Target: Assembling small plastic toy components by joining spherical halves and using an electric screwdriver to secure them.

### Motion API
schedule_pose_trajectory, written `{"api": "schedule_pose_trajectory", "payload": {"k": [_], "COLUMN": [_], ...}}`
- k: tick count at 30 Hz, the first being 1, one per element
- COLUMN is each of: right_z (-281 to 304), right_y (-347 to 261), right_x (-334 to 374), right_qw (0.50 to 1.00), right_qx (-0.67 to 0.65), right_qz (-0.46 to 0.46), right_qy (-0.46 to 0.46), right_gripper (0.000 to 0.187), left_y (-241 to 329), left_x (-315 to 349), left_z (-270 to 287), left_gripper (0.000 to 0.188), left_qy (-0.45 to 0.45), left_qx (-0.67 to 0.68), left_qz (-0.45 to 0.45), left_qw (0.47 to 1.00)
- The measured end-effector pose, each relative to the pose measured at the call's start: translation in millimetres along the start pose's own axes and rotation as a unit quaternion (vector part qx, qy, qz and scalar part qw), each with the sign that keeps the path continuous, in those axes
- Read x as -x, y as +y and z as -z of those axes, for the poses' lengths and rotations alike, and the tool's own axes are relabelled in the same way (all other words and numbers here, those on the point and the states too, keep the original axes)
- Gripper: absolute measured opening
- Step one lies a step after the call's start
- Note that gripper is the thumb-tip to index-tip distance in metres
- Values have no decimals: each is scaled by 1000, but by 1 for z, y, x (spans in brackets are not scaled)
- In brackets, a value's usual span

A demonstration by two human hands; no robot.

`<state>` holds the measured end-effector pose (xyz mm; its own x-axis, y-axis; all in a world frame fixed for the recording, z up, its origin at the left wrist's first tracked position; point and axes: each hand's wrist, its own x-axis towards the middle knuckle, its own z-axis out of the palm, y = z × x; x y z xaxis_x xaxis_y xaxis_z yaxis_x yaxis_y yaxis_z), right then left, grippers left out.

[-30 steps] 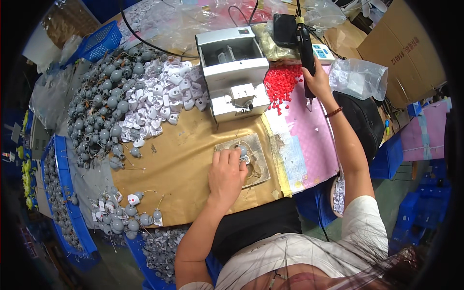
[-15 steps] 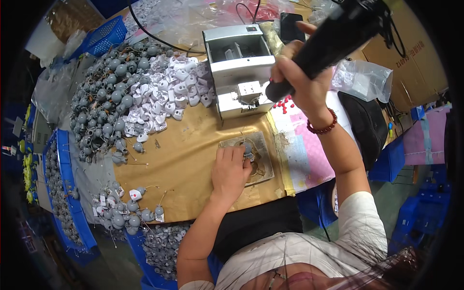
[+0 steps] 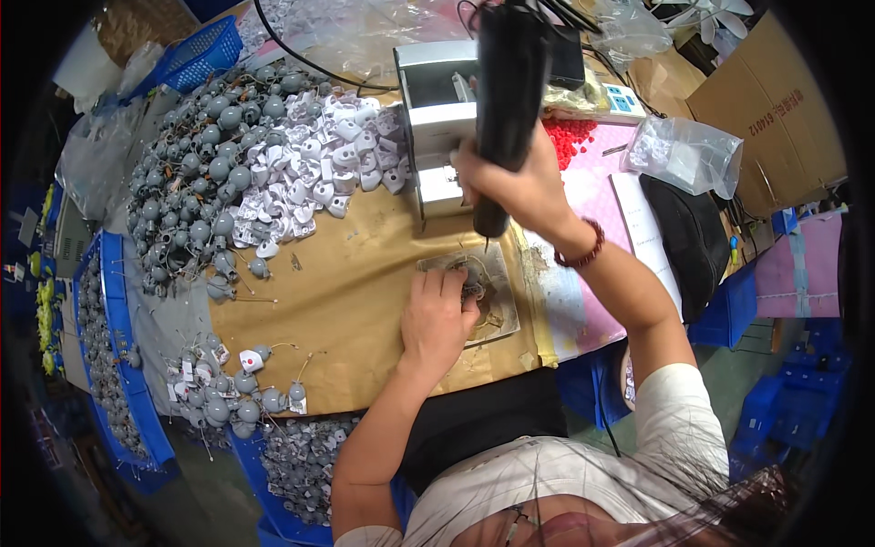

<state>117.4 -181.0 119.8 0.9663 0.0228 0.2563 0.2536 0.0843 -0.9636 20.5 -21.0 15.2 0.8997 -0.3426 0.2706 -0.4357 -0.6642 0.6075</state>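
My right hand (image 3: 538,187) is wrapped round a black electric screwdriver (image 3: 510,82), held nearly upright with its bit pointing down. The bit's tip shows just above and beside a small grey ball-shaped part with thin wires (image 3: 473,281). That part rests on a square plate (image 3: 503,319) on the brown-covered table. My left hand (image 3: 434,319) grips the grey part from its left side, fingers bent over it; the fingers partly hide it. Whether the bit touches the part I cannot tell.
Behind the plate stands a silver box-shaped machine (image 3: 437,128). White plastic shells (image 3: 319,159) and grey wired balls (image 3: 200,164) are heaped to the left. Small red pieces (image 3: 570,139), a clear bag (image 3: 688,155) and a black pouch (image 3: 684,242) lie at the right.
My right hand has brought the screwdriver left and toward me, turning it from slanted to nearly upright over the plate. My left hand has stayed on the grey part.
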Motion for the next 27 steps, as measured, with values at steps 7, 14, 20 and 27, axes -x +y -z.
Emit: {"api": "schedule_pose_trajectory", "payload": {"k": [7,14,20,27], "right_z": [-5,-9,-2,-3], "right_y": [2,21,23,24], "right_x": [56,66,66,78], "right_qw": [995,996,971,955], "right_qx": [56,5,97,120], "right_qz": [53,69,163,208], "right_qy": [-62,-54,-146,-172], "right_gripper": [81,59,79,72], "left_y": [1,0,-2,-2], "left_x": [-2,-2,-1,-1], "left_z": [0,-1,-2,2], "left_gripper": [33,30,31,34], "left_qy": [3,-2,24,38], "left_qx": [7,2,12,26], "left_qz": [-15,-2,-21,-50], "left_qw": [1000,1000,999,998]}}
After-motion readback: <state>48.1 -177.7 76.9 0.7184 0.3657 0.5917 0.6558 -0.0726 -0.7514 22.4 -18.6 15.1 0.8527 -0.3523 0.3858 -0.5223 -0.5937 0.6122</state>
